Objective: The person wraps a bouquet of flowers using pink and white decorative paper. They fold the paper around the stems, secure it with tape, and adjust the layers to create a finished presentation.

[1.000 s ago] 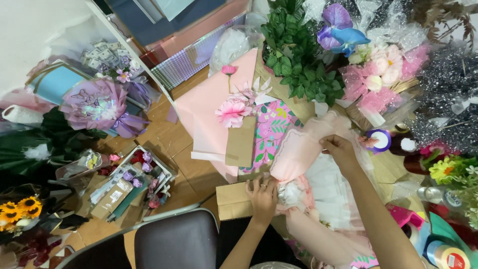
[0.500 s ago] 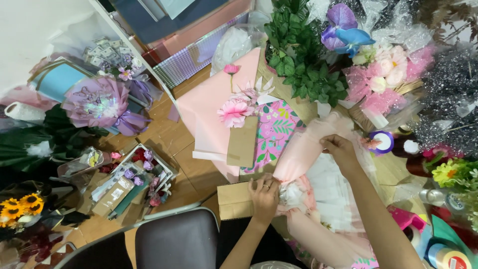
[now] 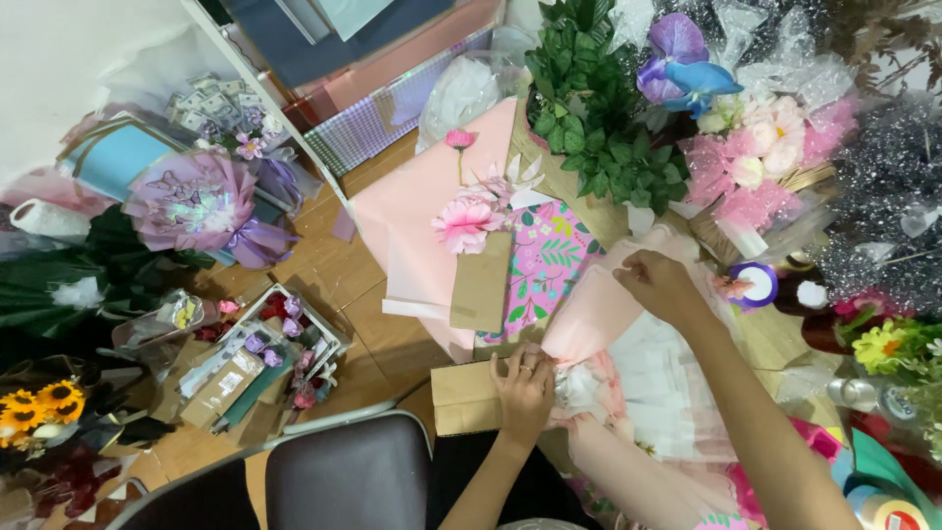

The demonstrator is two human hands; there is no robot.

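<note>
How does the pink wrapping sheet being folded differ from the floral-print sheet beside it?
The pink wrapping sheet is plain pale pink; the floral-print sheet is bright pink with green leaf patterns. The pink wrapping sheet is lifted and curved, pinched by the right hand at its top and the left hand at its base; the floral-print sheet lies flat, untouched, partly under a brown paper piece. Both are decorative paper on the same crowded worktop.

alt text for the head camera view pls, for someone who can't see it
Seen from above, a person's left hand pinches the gathered base of a pink paper bouquet wrap while the right hand holds its upper edge. Pink wrapping sheets, a floral-print sheet, green foliage and finished bouquets crowd the workspace.
</note>
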